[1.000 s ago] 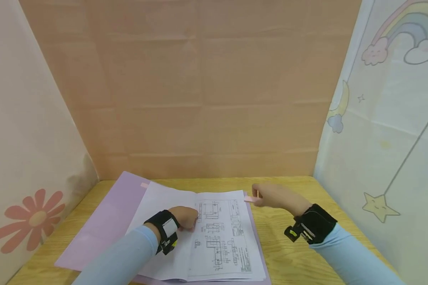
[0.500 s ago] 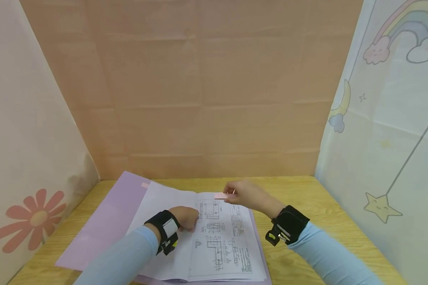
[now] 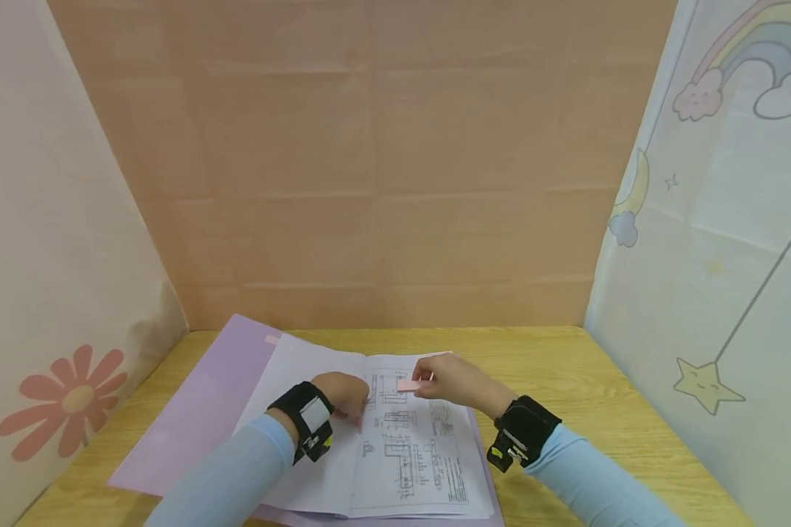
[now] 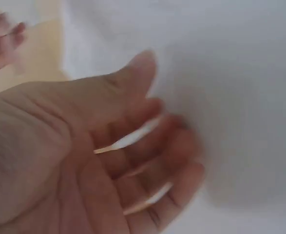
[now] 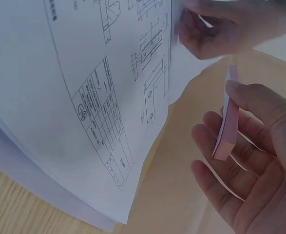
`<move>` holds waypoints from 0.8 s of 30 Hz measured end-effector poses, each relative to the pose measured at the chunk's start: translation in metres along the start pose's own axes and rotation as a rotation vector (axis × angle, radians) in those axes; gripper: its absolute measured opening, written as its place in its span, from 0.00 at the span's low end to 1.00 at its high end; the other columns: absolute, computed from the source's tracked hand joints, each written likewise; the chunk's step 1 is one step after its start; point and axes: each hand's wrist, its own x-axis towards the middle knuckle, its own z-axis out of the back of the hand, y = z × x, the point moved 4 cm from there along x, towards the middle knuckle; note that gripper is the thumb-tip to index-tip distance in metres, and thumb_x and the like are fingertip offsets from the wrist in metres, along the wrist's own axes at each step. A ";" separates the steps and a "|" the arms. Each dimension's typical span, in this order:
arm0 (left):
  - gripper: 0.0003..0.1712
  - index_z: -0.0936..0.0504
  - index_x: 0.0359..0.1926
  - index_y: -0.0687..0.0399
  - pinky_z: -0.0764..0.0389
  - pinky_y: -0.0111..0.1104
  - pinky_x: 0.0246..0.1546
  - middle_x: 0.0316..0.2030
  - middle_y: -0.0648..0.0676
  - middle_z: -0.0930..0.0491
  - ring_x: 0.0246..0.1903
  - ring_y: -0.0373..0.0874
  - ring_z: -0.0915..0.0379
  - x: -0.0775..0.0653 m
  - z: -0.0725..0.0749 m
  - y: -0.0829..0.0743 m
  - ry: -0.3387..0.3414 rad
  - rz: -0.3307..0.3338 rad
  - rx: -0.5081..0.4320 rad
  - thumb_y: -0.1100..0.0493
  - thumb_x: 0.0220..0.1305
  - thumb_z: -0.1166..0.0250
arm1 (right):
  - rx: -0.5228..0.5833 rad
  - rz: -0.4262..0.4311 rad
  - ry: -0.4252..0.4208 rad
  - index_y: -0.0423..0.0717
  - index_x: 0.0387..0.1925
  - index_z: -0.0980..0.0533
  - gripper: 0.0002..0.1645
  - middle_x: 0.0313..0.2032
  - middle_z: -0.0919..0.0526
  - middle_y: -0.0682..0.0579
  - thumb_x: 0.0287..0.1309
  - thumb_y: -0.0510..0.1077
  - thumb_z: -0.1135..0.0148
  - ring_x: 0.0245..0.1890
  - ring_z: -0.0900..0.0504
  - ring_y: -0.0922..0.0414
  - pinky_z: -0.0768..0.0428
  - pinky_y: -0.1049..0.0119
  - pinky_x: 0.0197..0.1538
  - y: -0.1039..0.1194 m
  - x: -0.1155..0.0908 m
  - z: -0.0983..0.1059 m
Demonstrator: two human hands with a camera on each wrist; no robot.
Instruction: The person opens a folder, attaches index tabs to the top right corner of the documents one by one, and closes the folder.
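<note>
A purple folder [image 3: 191, 424] lies spread on the table, with a booklet of white sheets in it. Its right-hand page [image 3: 425, 461] carries technical drawings; the left-hand page [image 3: 319, 360] looks blank. My left hand [image 3: 340, 393] is at the middle fold. In the left wrist view its fingers [image 4: 181, 146] are loosely bent, blurred, with nothing between them. Above the top of the drawing page, my right hand [image 3: 458, 382] pinches a narrow pad of pink sticky notes [image 3: 409, 385]. Thumb and fingers hold that pad [image 5: 229, 122] in the right wrist view.
A pink sticky note [image 3: 272, 339] is on the folder's left cover near its top edge. The wooden table [image 3: 540, 351] ends at a brown backdrop [image 3: 369, 219]. Pale walls, decorated with a flower [image 3: 72, 399] and a star [image 3: 708, 384], stand at both sides.
My right hand has carried the pink pad leftward from the folder's right edge to over the drawing page, then slightly nearer me. The left hand has stayed near the fold.
</note>
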 end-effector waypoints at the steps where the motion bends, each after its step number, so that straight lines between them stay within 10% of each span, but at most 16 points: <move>1: 0.10 0.19 0.27 0.53 0.33 0.31 0.25 0.24 0.49 0.25 0.23 0.42 0.31 -0.002 0.007 -0.002 -0.010 -0.020 0.001 0.55 0.54 0.27 | 0.007 -0.001 0.003 0.52 0.35 0.20 0.07 0.29 0.22 0.62 0.55 0.47 0.30 0.26 0.26 0.64 0.27 0.70 0.33 0.000 0.000 0.000; 10: 0.21 0.23 0.44 0.55 0.23 0.34 0.39 0.35 0.51 0.22 0.34 0.43 0.28 -0.009 0.057 -0.039 -0.329 -0.391 -0.231 0.57 0.51 0.25 | 0.026 0.018 -0.016 0.51 0.34 0.20 0.08 0.27 0.22 0.62 0.54 0.47 0.29 0.25 0.26 0.65 0.27 0.72 0.32 0.000 -0.002 0.002; 24: 0.11 0.22 0.32 0.50 0.28 0.28 0.28 0.23 0.45 0.25 0.24 0.38 0.30 -0.002 0.027 -0.050 -0.420 -0.395 -0.356 0.59 0.53 0.26 | 0.012 0.037 -0.022 0.50 0.37 0.21 0.08 0.31 0.19 0.60 0.56 0.46 0.31 0.27 0.25 0.65 0.25 0.71 0.33 -0.002 -0.003 0.005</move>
